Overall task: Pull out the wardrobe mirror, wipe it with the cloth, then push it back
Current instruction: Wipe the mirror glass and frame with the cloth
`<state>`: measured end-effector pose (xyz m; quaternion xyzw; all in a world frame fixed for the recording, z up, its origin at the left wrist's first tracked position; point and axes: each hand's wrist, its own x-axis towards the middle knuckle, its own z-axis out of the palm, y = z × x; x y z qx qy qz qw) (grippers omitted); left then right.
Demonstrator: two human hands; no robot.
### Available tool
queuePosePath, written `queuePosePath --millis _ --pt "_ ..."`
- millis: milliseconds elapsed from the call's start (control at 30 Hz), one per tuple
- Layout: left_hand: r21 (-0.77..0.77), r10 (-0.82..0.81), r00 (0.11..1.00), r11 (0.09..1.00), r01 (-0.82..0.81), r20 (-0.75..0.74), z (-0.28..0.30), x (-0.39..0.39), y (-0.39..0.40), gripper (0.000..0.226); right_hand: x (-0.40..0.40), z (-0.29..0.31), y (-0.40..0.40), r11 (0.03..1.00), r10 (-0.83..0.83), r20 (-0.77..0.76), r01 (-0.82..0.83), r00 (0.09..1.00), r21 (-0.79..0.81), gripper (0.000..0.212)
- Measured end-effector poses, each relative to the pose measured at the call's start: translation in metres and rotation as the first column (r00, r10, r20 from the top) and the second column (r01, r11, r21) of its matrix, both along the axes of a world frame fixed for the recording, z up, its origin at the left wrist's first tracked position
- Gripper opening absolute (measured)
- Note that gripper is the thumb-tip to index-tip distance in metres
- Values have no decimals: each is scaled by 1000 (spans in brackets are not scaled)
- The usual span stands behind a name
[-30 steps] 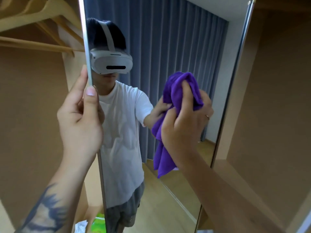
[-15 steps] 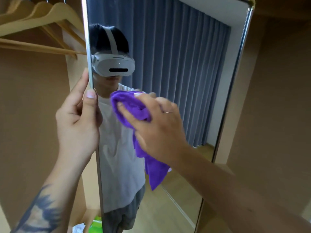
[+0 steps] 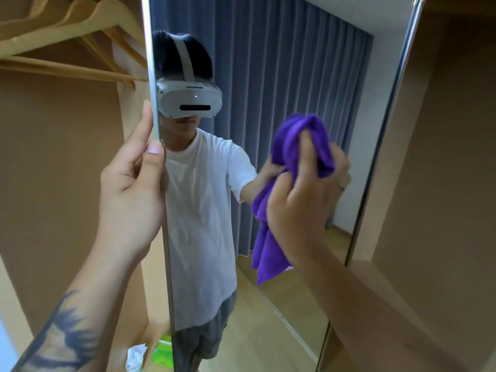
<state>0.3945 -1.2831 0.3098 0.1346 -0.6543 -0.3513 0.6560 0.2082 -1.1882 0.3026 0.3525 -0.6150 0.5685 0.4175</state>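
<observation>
The mirror (image 3: 268,76) stands pulled out of the wardrobe, filling the view's centre. Our left hand (image 3: 131,183) at nine o'clock pinches its near edge, likely to steady it against the wiping pressure. Our right hand (image 3: 303,200) at three o'clock bunches the purple cloth (image 3: 298,140) against the glass. Wooden hangers (image 3: 67,30) hang at eleven o'clock; the glass reflects blue curtains and wood flooring.
</observation>
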Motion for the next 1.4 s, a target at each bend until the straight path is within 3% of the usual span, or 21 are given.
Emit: queuePosePath --millis 167,300,400,500,633,733,800,867,1067,1133,1233,1267,1333,1400 --pt "36 -130 991 991 130 -15 3 5 2 50 50 -10 -20 955 86 -366 28 927 295 62" --pt "80 -193 980 977 196 -43 2 9 -2 50 44 -24 -16 926 127 -647 144 752 349 56" --pt "78 -165 984 982 170 -64 -3 9 -2 49 15 -15 -3 910 138 -753 217 644 352 52" --pt "72 -138 989 987 141 -48 -8 8 -1 51 -28 -3 15 956 17 -630 172 776 237 51" --pt "81 -112 992 990 116 -51 -15 5 4 51 -59 -6 31 984 -87 -225 119 970 134 58" --pt "85 -84 995 993 87 -44 -19 6 6 52 -39 -8 18 999 -33 101 36 994 -28 61" --pt "67 -81 996 994 83 -32 -21 9 7 52 -15 -4 6 993 12 219 15 976 -119 61" --pt "58 -65 998 996 66 -16 -23 11 7 50 12 -4 -3 996 1 177 15 984 -85 58" --pt "40 -17 1000 999 16 11 -27 11 9 44 63 -26 -19 952 81 -242 -3 967 306 58" --pt "28 -5 1000 1000 4 13 -27 12 9 44 59 -38 -18 937 88 -400 60 912 343 56" --pt "33 24 999 999 -25 28 -27 12 7 43 31 -46 -10 947 96 -649 131 754 292 40" --pt "38 31 999 999 -32 29 -28 12 7 43 17 -45 -6 946 98 -670 140 736 292 32" --pt "34 28 999 999 -29 21 -30 11 8 41 -13 -35 5 921 156 -537 75 829 383 26" --pt "19 36 999 999 -36 7 -31 10 8 40 -42 -31 19 954 108 -490 48 865 295 28"
